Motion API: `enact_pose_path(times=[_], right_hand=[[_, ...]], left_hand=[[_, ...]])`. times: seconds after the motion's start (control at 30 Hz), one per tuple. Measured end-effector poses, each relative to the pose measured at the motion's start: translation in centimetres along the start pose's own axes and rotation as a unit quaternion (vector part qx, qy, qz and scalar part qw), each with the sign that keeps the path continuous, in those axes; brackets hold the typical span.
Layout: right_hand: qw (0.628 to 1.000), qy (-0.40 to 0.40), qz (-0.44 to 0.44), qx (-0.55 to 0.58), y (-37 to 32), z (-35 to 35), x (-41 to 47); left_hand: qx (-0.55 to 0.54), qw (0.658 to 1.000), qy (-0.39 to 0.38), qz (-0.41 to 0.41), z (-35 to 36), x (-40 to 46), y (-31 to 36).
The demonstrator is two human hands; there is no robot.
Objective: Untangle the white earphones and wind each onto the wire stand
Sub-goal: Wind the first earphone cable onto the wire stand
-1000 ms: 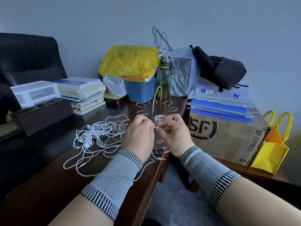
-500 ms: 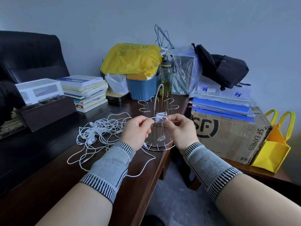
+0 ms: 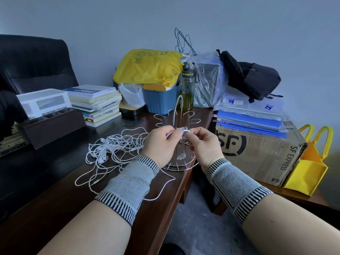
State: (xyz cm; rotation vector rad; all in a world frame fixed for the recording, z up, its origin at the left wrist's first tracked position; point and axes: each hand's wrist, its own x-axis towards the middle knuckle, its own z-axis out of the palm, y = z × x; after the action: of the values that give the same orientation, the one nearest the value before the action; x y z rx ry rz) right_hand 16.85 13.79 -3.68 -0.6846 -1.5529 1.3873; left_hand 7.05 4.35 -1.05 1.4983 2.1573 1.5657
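Observation:
A metal wire stand (image 3: pixel 179 118) with hooked arms rises from a round base at the table's front right corner. A small coil of white earphone cable (image 3: pixel 183 130) sits wound on one of its arms. My left hand (image 3: pixel 160 144) pinches the cable just left of that coil, and my right hand (image 3: pixel 204 144) pinches the coil from the right. The held cable trails down under my left wrist in a loop (image 3: pixel 161 190) near the table edge. A tangled heap of white earphones (image 3: pixel 114 148) lies on the dark table to the left. Two earbuds hang inside the stand.
The dark wooden table (image 3: pixel 55 208) ends just right of the stand. A book stack (image 3: pixel 95 102), a blue bin (image 3: pixel 161 100), a bottle (image 3: pixel 187 91) and bags crowd the back. A cardboard box (image 3: pixel 257 151) and a yellow tote (image 3: pixel 309 162) stand to the right.
Both hands rose slightly and closed in on the coil at the stand's arm. The trailing loop of cable shifted on the table.

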Motion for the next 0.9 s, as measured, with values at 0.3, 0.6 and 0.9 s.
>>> enact_pose_path(times=[0.3, 0.6, 0.9], right_hand=[[1.0, 0.007, 0.003, -0.002, 0.5, 0.0, 0.4], [0.995, 0.036, 0.033, -0.087, -0.9, 0.3, 1.5], [0.974, 0.053, 0.009, -0.222, -2.4, 0.7, 2.2]], left_hand=[[-0.026, 0.999, -0.021, 0.038, 0.0, -0.3, 0.5], [0.158, 0.986, 0.022, -0.046, 0.3, 1.1, -0.2], [0.216, 0.972, 0.006, -0.092, 1.0, 1.5, -0.6]])
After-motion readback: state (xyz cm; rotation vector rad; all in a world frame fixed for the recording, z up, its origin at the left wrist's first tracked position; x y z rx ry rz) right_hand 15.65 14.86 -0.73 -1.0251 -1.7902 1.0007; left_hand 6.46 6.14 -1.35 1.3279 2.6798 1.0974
